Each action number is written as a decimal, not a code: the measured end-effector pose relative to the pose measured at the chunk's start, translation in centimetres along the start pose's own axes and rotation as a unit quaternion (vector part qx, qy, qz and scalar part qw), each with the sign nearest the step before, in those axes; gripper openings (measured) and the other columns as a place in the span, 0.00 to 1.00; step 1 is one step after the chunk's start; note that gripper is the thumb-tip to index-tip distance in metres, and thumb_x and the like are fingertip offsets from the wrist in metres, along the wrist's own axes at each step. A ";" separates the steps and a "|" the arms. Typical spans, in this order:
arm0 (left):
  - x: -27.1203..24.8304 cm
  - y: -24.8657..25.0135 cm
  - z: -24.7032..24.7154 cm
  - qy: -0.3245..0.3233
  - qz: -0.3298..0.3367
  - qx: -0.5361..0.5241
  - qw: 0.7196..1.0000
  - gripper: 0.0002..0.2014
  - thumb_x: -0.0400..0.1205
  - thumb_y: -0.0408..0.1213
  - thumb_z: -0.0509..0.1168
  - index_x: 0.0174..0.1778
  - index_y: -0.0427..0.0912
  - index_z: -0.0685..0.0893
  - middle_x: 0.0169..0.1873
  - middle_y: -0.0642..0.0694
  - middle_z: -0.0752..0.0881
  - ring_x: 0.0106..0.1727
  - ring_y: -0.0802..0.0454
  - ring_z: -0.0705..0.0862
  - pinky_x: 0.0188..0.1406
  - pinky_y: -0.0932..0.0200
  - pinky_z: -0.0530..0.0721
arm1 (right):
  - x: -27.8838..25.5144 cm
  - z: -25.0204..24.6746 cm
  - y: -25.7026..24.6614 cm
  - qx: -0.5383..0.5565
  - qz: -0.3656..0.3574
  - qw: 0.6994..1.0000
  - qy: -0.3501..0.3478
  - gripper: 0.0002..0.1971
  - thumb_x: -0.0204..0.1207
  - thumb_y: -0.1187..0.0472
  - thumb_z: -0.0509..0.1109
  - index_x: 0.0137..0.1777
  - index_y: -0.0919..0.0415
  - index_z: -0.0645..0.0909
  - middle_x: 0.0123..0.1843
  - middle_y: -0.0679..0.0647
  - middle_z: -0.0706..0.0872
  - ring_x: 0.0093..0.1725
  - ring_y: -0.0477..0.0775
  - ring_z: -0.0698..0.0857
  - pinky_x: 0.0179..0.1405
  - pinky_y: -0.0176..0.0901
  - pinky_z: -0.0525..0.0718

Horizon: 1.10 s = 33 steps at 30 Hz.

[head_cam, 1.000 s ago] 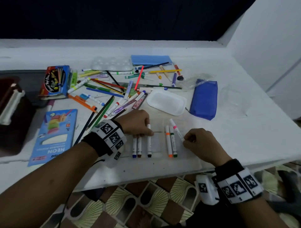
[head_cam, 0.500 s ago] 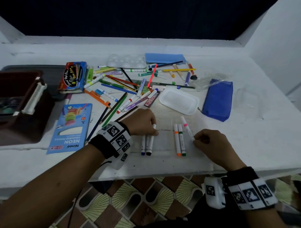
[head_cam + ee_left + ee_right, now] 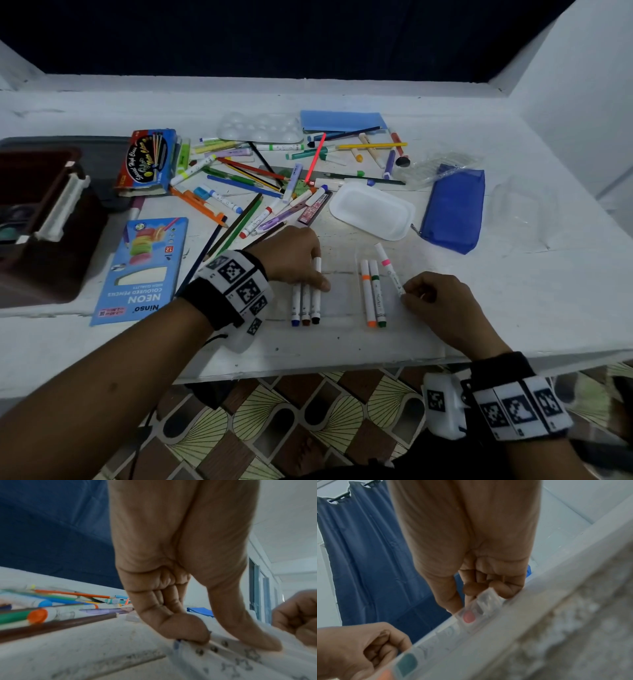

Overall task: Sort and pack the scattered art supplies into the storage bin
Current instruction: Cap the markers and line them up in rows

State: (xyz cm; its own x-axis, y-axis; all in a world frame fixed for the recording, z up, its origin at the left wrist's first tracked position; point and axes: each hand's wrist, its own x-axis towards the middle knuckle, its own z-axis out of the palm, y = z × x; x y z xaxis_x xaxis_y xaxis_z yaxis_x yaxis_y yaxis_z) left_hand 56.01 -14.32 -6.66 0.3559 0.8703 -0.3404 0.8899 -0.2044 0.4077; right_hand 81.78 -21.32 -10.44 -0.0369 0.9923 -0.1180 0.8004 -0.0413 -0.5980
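Left hand [image 3: 291, 255] presses three markers [image 3: 306, 301] together on the counter [image 3: 513, 291], fingers curled over them. Right hand [image 3: 433, 296] has a narrow grip pinching the pink marker [image 3: 388, 267] (tilted, just beside the orange/green pair [image 3: 373, 294]). Bin [image 3: 41, 219] sits far left.

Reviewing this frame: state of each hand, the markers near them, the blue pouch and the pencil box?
Left hand: presses three markers together, flat on the table.
Right hand: pinches the pink marker, which lies angled.
Orange and green markers: side by side, untouched.
Blue pouch: lying flat.
Neon pencil box: flat.
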 end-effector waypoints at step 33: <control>1.5 0.4 0.3 -0.036 0.015 0.140 0.989 0.27 0.64 0.55 0.81 0.45 0.48 0.72 0.45 0.48 0.76 0.45 0.51 0.78 0.35 0.57 0.72 | 2.3 -2.7 -4.3 -0.096 -0.066 0.987 -0.113 0.27 0.75 0.53 0.77 0.73 0.58 0.76 0.50 0.51 0.84 0.41 0.46 0.81 0.45 0.36 0.81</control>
State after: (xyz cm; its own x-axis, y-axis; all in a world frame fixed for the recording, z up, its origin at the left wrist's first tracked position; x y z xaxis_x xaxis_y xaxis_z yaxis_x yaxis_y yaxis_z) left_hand 56.96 -13.19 -7.28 0.3941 0.8300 -0.3948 0.9191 -0.3545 0.1721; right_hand 79.88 -18.54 -5.96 -0.2629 0.9356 -0.2356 0.8778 0.1306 -0.4610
